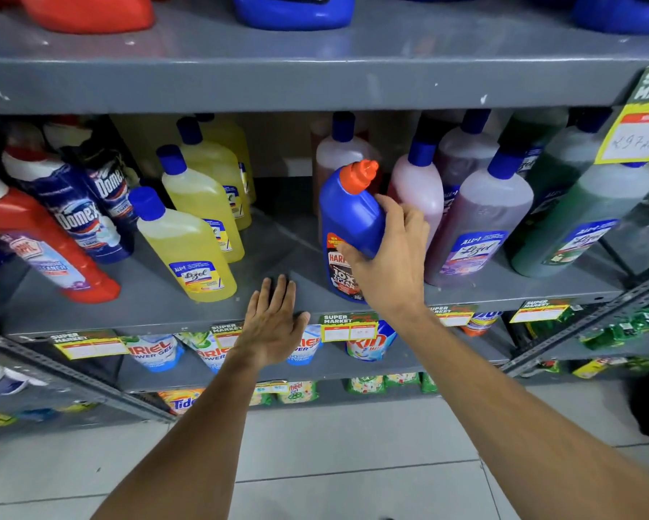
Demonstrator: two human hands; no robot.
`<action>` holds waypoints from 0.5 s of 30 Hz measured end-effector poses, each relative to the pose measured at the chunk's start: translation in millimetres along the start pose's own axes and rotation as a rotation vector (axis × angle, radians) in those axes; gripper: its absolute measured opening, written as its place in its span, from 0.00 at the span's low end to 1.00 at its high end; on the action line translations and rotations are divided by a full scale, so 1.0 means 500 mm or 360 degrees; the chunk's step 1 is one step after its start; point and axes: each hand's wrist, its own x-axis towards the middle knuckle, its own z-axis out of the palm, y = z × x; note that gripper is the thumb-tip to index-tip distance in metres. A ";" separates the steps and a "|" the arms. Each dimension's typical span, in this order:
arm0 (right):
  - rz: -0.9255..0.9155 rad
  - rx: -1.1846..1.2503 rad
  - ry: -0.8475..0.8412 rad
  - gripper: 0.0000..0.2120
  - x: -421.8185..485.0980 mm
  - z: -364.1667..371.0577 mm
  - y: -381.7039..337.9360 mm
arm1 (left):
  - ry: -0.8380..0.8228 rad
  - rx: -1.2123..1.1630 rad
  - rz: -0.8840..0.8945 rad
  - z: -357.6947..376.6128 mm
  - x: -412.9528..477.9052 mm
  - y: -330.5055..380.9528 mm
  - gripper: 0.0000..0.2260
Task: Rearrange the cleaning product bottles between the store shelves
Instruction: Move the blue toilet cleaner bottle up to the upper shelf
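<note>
My right hand grips a blue Harpic bottle with an orange cap, upright on the grey middle shelf near its front edge. My left hand lies flat and open on the shelf's front edge, just left of the bottle, holding nothing. A row of yellow Lizol bottles stands to the left. Pink and purple Lizol bottles stand right behind my right hand.
Dark blue Domex bottles and a red cleaner bottle lean at far left. Green Lizol bottles stand at right. Large red and blue jugs sit on the top shelf. Ariel pouches fill the lower shelf. Price tags hang along the edges.
</note>
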 end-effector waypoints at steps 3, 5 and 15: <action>0.0109 0.0208 -0.0142 0.35 -0.015 -0.009 0.011 | 0.0009 0.0005 -0.0002 0.000 0.002 0.004 0.32; 0.0096 0.0195 -0.0160 0.34 -0.023 -0.017 0.017 | -0.0006 0.0004 -0.0021 -0.004 0.000 0.010 0.31; -0.0081 0.0447 -0.0013 0.29 -0.083 -0.139 -0.006 | 0.0950 -0.0165 0.0014 -0.129 -0.100 0.085 0.30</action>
